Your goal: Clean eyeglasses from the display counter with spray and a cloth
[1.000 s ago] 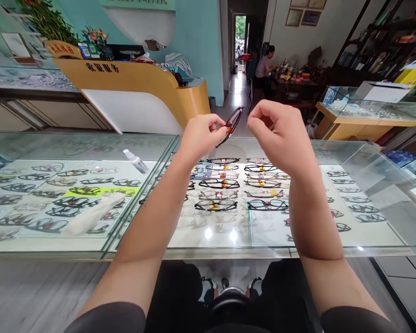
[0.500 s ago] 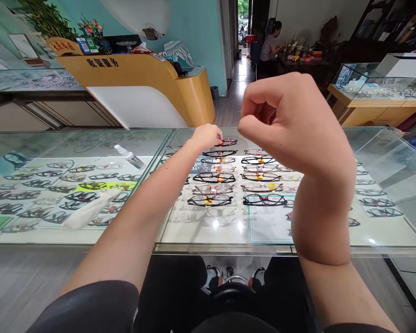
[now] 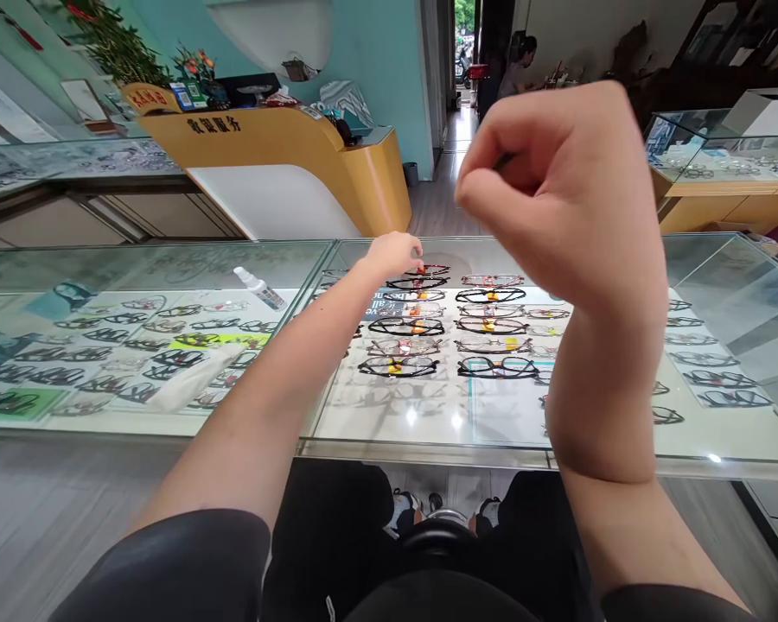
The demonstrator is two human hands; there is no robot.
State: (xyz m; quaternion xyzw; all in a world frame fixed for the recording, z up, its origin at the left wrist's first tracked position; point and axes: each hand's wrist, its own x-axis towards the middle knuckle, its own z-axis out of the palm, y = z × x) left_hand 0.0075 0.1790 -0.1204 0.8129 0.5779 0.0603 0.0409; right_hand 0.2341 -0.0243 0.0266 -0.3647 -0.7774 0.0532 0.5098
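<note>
My left hand (image 3: 392, 253) reaches to the far edge of the glass counter (image 3: 168, 259). Its fingers are closed at the left end of a dark red glasses frame (image 3: 430, 270) that lies on the glass. My right hand (image 3: 564, 186) is raised close to the camera in a loose fist. A thin dark sliver shows between its fingers, too small to name. Several rows of glasses frames (image 3: 405, 326) lie under and in front of my left hand.
A small spray bottle (image 3: 259, 289) and a white cloth (image 3: 188, 384) lie on the counter's left half. An orange service desk (image 3: 285, 147) stands behind it. Another glass showcase (image 3: 719, 164) is at the right. A person (image 3: 519, 65) sits at a table far back.
My left hand has carried the dark red frame from mid-air down to the counter's far edge. My right hand let go of the frame and rose toward the camera in a fist.
</note>
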